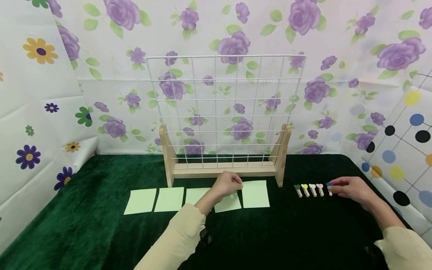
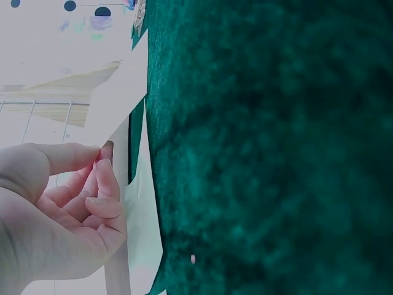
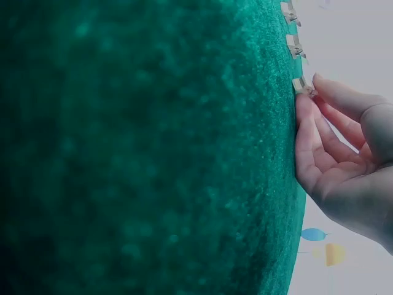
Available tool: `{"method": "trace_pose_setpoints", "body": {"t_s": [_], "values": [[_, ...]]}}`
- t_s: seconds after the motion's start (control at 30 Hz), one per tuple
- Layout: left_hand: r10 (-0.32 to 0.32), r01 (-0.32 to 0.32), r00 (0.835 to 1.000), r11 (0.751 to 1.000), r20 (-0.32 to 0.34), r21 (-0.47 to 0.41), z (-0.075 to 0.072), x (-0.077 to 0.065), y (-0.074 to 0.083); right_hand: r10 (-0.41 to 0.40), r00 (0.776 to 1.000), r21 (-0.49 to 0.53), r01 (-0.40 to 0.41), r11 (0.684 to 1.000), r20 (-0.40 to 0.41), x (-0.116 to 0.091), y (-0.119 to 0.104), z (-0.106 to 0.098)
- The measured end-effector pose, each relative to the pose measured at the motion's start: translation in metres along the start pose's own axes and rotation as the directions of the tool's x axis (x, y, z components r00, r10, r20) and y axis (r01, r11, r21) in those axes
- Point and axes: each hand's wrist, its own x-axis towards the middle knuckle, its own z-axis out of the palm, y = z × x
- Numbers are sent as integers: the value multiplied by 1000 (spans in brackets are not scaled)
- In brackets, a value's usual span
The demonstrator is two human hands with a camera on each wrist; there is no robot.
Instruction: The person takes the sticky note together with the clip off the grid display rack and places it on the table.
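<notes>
My left hand (image 1: 225,185) pinches the left upper corner of the rightmost pale green paper sheet (image 1: 256,195) between thumb and forefinger. The left wrist view shows that sheet (image 2: 126,92) slanting up from the cloth at the fingertips. Another sheet (image 1: 227,204) lies partly under this hand. At the right, my right hand (image 1: 352,190) pinches a small wooden clothespin (image 1: 330,193) with a blue top. In the right wrist view the clothespin (image 3: 300,86) sits at the thumb and fingertips, close to the cloth.
Several clothespins (image 1: 313,190) with green, yellow, white and pink tops form a row left of my right hand. More green sheets (image 1: 169,199) lie leftward. Behind them stands a white wire grid (image 1: 227,99) on a wooden stand (image 1: 224,171), on dark green cloth (image 1: 84,210).
</notes>
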Motion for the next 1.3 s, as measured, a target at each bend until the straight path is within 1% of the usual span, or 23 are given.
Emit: {"method": "trace_pose_setpoints", "body": {"t_s": [0.17,0.4,0.57,0.73,0.83,1.1,1.3], "values": [[21,-21,1000,999,-1,39,4,1,0,-12,1000,-19,12,1000,-2,-1,-3,1],[28,-29,1000,996,6,86,8,4,0,-42,999,-19,42,999,2,-3,-4,3],[32,-32,999,994,4,104,7,4,-1,-35,999,-35,35,999,0,-3,-4,3],[29,-29,1000,994,4,108,6,3,-1,-26,1000,-88,25,996,-16,-2,-5,3],[29,-29,1000,992,1,125,5,3,-1,-26,1000,-106,24,994,-18,-2,-6,3],[38,-34,999,981,-14,191,4,1,1,-36,999,-102,34,994,-22,0,-6,3],[38,-34,999,982,-18,187,1,-1,2,-28,999,-107,24,994,-35,0,-4,3]]}}
